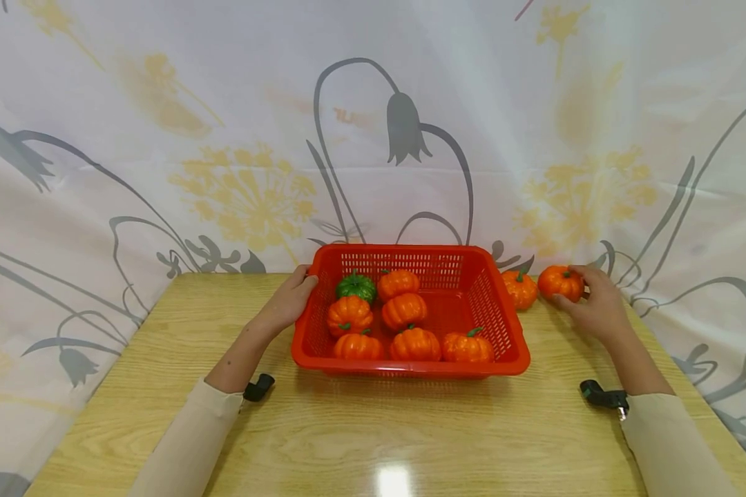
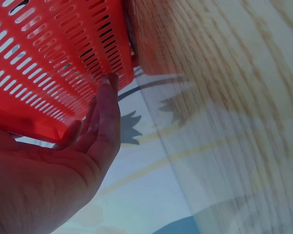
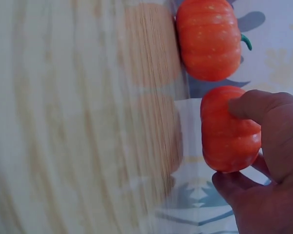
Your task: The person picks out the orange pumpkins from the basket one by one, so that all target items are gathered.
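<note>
Pinching a glossy orange, ribbed, plastic-looking pumpkin (image 1: 558,284) between thumb and fingers, the right hand (image 1: 599,309) works near the back right corner of a pale wood-grain bench (image 1: 373,421), while the left hand (image 1: 289,300) grips the left rim of a red, rectangular, slotted plastic basket (image 1: 410,368). The pinched pumpkin appears just off the wood, right of the basket and just beside a second orange pumpkin with a green stem (image 1: 519,290). A slip looks the likeliest mishap: the smooth, rounded skin offers little to catch, and a dropped pumpkin could roll over the nearby back edge toward the white, flower-printed backdrop (image 1: 373,172). A sideways swing could knock the neighbour, a low one the raised right rim. A hard left-hand tug could tilt the basket, shifting the six orange ribbed pumpkins (image 1: 404,310) and one glossy green pumpkin (image 1: 356,286) inside. Room lies at the basket's back right, where red floor shows; its left side and front row are crowded. Open wood stretches before the basket, between the forearms.
</note>
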A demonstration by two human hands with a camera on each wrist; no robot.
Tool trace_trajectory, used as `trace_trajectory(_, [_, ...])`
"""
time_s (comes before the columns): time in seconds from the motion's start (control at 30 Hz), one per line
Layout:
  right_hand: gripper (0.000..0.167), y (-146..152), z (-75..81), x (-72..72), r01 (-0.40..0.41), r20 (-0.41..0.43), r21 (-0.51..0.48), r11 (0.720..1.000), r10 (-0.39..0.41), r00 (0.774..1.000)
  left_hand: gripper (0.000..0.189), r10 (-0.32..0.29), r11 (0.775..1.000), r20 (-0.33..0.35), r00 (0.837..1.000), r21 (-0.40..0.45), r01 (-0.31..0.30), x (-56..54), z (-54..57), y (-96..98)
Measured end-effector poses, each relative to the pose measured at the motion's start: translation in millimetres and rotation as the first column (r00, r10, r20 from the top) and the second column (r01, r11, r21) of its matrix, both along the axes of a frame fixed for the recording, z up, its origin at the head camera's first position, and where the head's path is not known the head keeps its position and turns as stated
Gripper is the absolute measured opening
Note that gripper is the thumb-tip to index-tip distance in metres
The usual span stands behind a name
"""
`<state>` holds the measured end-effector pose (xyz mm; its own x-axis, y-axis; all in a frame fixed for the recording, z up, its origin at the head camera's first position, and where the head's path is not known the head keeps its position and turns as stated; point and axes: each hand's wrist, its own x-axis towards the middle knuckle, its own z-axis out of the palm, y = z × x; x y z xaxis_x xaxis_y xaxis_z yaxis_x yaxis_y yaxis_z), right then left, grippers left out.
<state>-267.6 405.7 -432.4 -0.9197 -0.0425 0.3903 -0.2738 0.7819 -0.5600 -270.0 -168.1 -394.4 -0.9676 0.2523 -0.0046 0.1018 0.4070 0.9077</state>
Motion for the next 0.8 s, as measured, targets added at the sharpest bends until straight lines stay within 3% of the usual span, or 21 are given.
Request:
trace_trajectory(0.57, [0.062,-1,-4.9,-1.8,-0.02,0.047,0.04,0.999,0.018,0.999,0.047,-0.014,0.999,-0.011,1.0,0.034,0.015,0.2,0.9,-0.7])
trace_trajectory(0.8, [0.067,-3,5.3,2.4,-0.021,0.062,0.069,0.997,0.017,0.998,0.047,-0.012,1.0,-0.014,1.0,0.015,0.013,-0.2,-0.8,-0.5])
